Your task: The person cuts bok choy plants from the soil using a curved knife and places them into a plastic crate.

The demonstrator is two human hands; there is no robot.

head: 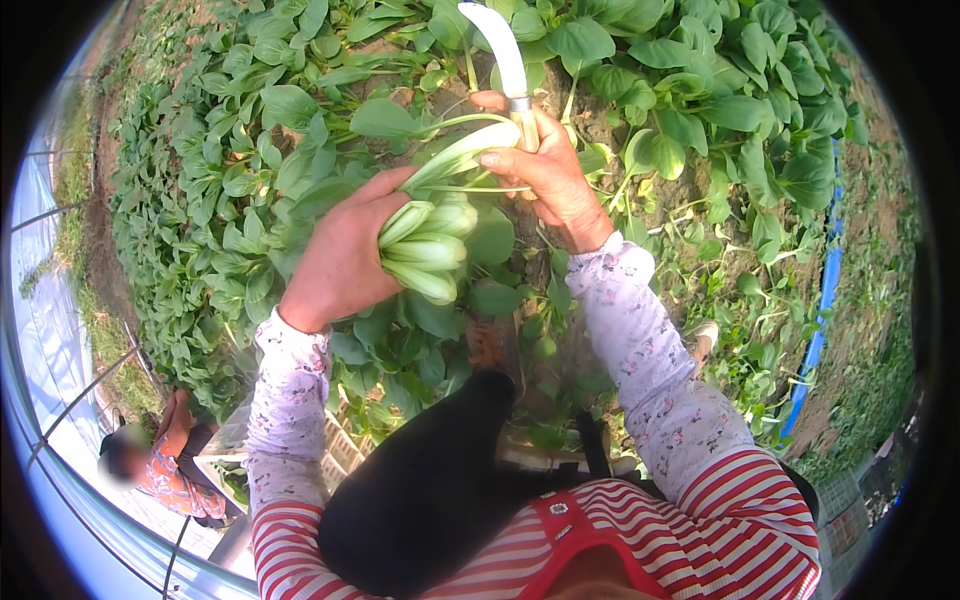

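My left hand (346,244) grips a bunch of bok choy (427,251), its several pale cut bases facing right and the leaves partly hidden below. In my right hand (551,169) is a small sickle (504,52), held by its wooden handle with the curved blade pointing up and away from me. One more bok choy (465,150) spans the gap between my hands; its pale base lies at the right thumb and handle, while its other end runs to the left hand. Whether the right thumb pinches it is hard to tell.
Dense leafy bok choy plants (247,135) grow ahead and to the left. A blue hose or strip (821,300) runs along the right. Plastic crates (341,450) stand by my left arm. Another person (180,465) crouches at lower left near the greenhouse film (45,300). My shoe (491,341) is among the plants.
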